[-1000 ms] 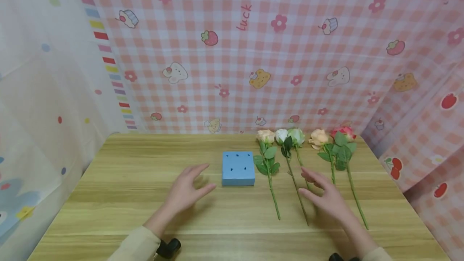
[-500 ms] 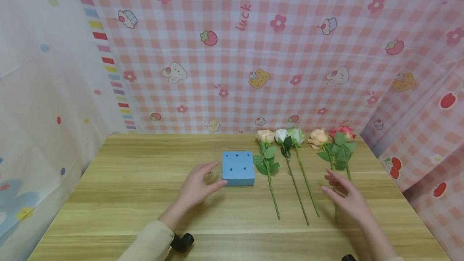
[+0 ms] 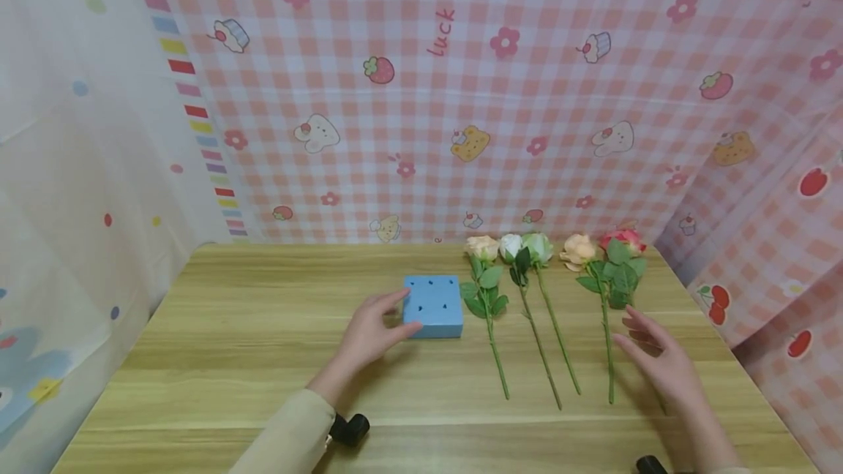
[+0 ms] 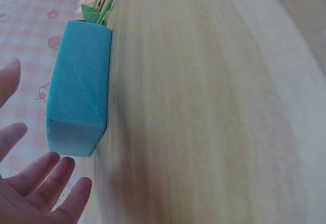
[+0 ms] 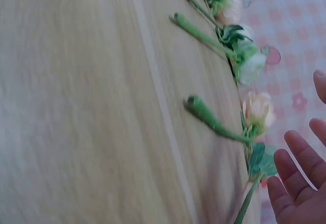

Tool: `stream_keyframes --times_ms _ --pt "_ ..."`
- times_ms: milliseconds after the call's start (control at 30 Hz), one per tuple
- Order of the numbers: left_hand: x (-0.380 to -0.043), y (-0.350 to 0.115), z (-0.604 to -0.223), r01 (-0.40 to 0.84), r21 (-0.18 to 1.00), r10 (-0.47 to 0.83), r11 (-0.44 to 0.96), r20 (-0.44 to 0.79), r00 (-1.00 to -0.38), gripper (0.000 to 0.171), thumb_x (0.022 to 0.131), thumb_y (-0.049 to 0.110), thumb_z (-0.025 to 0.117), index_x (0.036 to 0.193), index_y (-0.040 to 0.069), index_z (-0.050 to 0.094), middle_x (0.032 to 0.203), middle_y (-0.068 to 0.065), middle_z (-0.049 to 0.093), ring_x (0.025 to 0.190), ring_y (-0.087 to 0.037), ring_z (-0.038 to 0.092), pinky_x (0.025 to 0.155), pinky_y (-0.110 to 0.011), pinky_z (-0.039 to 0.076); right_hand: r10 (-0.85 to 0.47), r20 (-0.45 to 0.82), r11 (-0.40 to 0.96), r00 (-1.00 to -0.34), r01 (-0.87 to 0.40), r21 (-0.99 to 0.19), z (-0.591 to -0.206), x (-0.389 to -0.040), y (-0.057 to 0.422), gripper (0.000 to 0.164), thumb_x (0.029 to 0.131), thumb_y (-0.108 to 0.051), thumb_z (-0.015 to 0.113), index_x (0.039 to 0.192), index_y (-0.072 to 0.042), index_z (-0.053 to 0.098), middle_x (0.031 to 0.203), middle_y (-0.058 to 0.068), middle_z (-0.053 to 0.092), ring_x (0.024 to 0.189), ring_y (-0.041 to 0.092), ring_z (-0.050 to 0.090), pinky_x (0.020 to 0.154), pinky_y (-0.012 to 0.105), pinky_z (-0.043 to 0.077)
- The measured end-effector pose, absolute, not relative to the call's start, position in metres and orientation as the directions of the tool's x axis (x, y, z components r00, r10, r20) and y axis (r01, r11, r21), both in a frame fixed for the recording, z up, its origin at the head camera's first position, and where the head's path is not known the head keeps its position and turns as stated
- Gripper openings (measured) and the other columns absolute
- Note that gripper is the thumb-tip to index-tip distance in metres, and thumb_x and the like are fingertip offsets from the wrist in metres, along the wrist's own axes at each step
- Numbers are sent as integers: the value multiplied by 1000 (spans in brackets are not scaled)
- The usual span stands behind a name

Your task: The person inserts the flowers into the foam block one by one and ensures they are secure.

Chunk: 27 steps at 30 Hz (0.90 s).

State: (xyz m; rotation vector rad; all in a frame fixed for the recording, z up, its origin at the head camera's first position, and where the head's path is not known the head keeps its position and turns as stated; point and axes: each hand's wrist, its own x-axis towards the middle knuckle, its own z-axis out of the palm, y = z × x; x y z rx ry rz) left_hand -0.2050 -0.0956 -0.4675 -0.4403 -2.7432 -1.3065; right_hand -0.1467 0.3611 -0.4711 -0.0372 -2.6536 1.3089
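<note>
A blue foam block (image 3: 432,306) with several small dark holes in its top lies mid-table. My left hand (image 3: 370,329) is at its left side, thumb and fingers spread; in the left wrist view the fingertips are close to the end of the block (image 4: 81,81), and I cannot tell whether they touch it. Above the stem of a pink-red rose (image 3: 623,241) hovers my right hand (image 3: 668,364), fingers apart and holding nothing. Left of that hand lies a peach rose (image 3: 580,250), its stem end facing me; the hand hides part of the pink-red rose's stem.
Between the block and the right hand lie a cream rose (image 3: 483,249), a white rose (image 3: 511,247) and a pale green rose (image 3: 538,248). All rest on the wooden table (image 3: 263,291). A pink checked cloth (image 3: 421,115) hangs behind the table's back edge.
My left hand has moved right, up to the block's left side. My right hand has travelled right, from the pale green rose's stem across the peach rose's to the pink-red rose's.
</note>
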Motion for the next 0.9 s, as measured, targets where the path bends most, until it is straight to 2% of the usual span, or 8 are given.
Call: stream_keyframes --times_ms 100,233,300,400,533,567,733,900 --pt "-207 -93 -468 277 754 224 595 175 -959 68 83 41 80 140 13 58 134 -18 58 110 -31 61 92 -47 53 125 132 622 -983 -26 -783 -472 -146 368 67 97 -29 67 148 4 39 135 31 51 99 -14 43 80 1 37" --pt "-210 -91 -469 274 755 224 596 172 -959 66 84 40 80 140 12 58 135 -17 57 112 -31 60 94 -47 52 154 107 640 -982 16 -769 -474 -145 375 68 97 -31 66 148 4 39 135 31 50 106 3 49 77 1 37" --pt "-211 -90 -471 274 755 225 596 171 -959 66 84 39 80 140 12 58 135 -16 57 113 -31 59 96 -46 51 165 96 647 -982 34 -762 -475 -145 378 67 97 -31 66 149 4 39 136 32 50 105 7 50 76 2 37" --pt "-213 -89 -473 275 757 227 593 171 -959 65 84 39 80 140 11 58 135 -16 57 114 -31 58 97 -47 50 170 87 655 -982 46 -754 -477 -144 384 68 97 -30 66 148 5 39 136 34 49 97 -5 50 74 2 37" --pt "-216 -88 -476 267 756 220 598 165 -961 66 84 39 80 140 12 59 134 -16 59 113 -30 57 97 -47 49 148 78 655 -986 39 -754 -480 -144 389 67 97 -25 67 147 9 38 135 38 47 90 -21 42 74 2 38" --pt "-216 -88 -477 267 753 220 601 166 -961 65 84 40 80 140 12 59 133 -16 59 112 -30 57 96 -47 50 139 71 654 -988 38 -755 -481 -144 390 67 97 -25 67 147 10 37 135 39 46 92 -17 46 74 2 38" --pt "-217 -88 -481 252 747 211 615 152 -966 65 84 42 78 140 14 59 134 -15 59 115 -31 56 98 -49 48 116 45 678 -992 46 -733 -484 -146 397 69 97 -27 66 147 10 36 136 40 44 96 -13 45 74 2 36" --pt "-218 -87 -482 238 748 206 619 138 -969 63 85 42 78 140 15 59 136 -15 58 120 -34 55 102 -51 45 80 60 684 -995 11 -729 -489 -149 403 68 96 -24 68 145 12 37 134 41 45 94 -20 36 74 3 35"
